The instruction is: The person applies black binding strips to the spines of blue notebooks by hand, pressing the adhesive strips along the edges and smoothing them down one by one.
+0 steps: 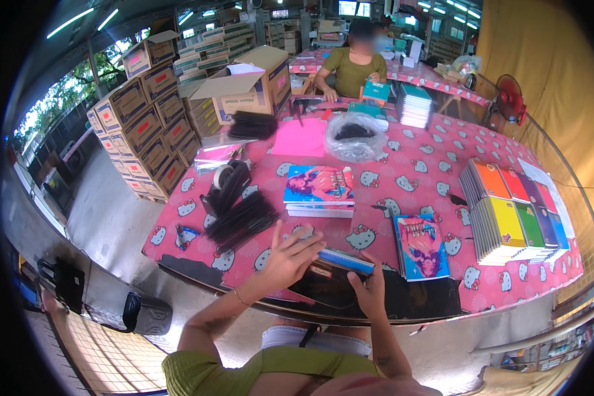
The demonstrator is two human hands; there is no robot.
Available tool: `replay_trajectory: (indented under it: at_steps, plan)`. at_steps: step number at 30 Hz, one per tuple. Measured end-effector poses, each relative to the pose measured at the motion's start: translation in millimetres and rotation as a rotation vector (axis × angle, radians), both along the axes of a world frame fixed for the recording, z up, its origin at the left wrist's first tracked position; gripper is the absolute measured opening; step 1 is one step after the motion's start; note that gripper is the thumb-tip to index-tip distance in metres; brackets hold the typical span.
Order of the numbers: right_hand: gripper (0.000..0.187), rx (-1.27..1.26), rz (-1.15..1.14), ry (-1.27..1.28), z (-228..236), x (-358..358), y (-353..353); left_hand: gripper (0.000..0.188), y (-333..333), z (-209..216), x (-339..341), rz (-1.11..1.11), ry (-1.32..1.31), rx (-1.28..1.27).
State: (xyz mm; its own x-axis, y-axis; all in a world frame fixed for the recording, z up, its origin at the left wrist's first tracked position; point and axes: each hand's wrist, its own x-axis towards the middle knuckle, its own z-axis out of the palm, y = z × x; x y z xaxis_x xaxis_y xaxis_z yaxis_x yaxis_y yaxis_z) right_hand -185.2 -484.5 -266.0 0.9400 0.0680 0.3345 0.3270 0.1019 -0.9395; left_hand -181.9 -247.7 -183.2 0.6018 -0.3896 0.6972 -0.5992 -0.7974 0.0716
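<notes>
At the table's near edge, a notebook (347, 260) is tilted up nearly on edge, with a blue and white strip showing. My right hand (371, 288) grips its right end, thumb in front. Stretched fingers of my left hand (290, 255) rest against its left end. Just below lies a dark panel (330, 284) with a small label; whether it belongs to the notebook, I cannot tell. Beyond my hands is a stack of notebooks (319, 188) with a pink and blue illustrated cover. A matching spiral notebook (421, 247) lies to the right.
Black spiral coils (242, 221) and a tape dispenser (226, 187) are left of the stack. Colourful notebook stacks (518, 218) stand far right. Behind are a plastic bag (356, 137), pink sheet (299, 137) and open carton (254, 92). A co-worker (355, 66) sits across the table.
</notes>
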Motion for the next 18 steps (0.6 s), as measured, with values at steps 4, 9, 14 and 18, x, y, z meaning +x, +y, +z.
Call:
replay_trajectory:
  at_steps: [4,9,14,18]
  plan:
    - [0.052,-0.028,-0.146,-0.025,-3.8,-0.8,12.8,0.041,-1.8,-70.6,-12.5,0.181,0.380,-0.963]
    - [0.047,-0.101,-0.117,-0.012,-7.9,7.3,-18.7,0.041,36.6,-102.2,12.1,0.177,0.259,-0.713]
    - [0.044,-0.032,-0.073,-0.040,-13.1,8.7,-35.3,0.030,126.6,-120.9,45.7,0.643,0.122,-0.012]
    - [0.047,-0.005,-0.062,0.004,-9.0,4.5,-38.2,0.022,119.4,-114.5,60.6,0.616,-0.023,0.023]
